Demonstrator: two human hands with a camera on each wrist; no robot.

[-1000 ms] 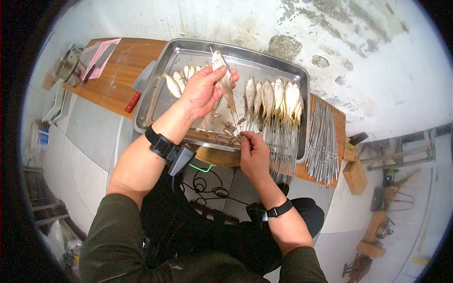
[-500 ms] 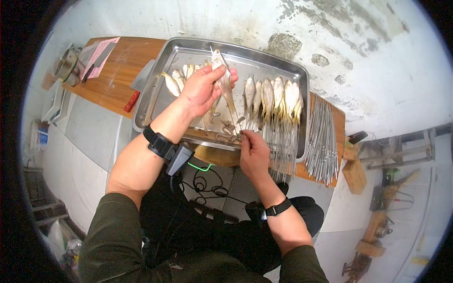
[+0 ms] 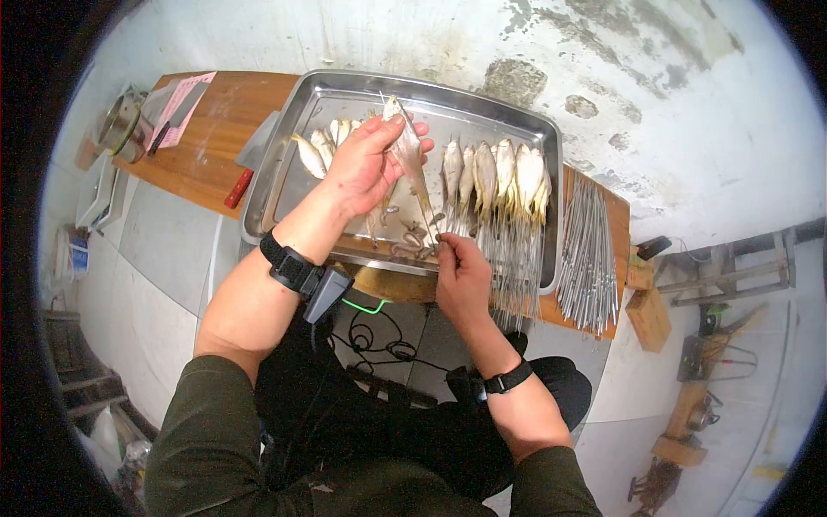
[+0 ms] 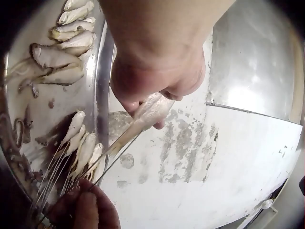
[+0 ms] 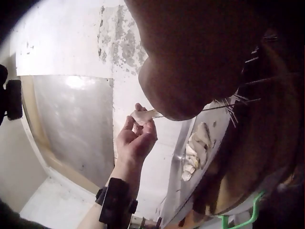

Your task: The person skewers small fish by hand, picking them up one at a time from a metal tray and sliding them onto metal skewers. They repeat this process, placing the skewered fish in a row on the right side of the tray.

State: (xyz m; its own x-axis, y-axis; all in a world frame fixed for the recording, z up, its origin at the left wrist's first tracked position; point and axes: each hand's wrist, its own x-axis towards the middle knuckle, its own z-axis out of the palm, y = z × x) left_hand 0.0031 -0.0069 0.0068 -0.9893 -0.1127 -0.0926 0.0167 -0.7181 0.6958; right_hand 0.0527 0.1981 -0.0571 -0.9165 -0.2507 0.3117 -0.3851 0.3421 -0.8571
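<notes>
My left hand (image 3: 370, 164) holds a small silvery fish (image 3: 411, 162) over the metal tray (image 3: 289, 103), thumb along one side and fingers behind it. The fish hangs tail-down, tilted, its head near the top. A thin metal skewer (image 4: 116, 160) runs along the fish from the tail end, and a tip shows above the head. Below the tail, my right hand (image 3: 465, 280) pinches the skewer between thumb and fingertips. Beside it in the tray lies a row of skewered fish (image 3: 485, 177), their skewers pointing toward me. Loose fish (image 3: 308, 157) lie left of my left hand.
Dark scraps that look like fish innards (image 3: 412, 244) lie near the tray's front. A bundle of bare skewers (image 3: 590, 258) rests right of the tray on the wooden table (image 3: 250, 96). To the left are a red-handled blade (image 3: 239, 188), a black-handled knife (image 3: 183, 110) and a metal pot (image 3: 122, 125).
Both hands keep their hold on the fish and the skewer and stay almost in place. The head view has shifted very slightly.
</notes>
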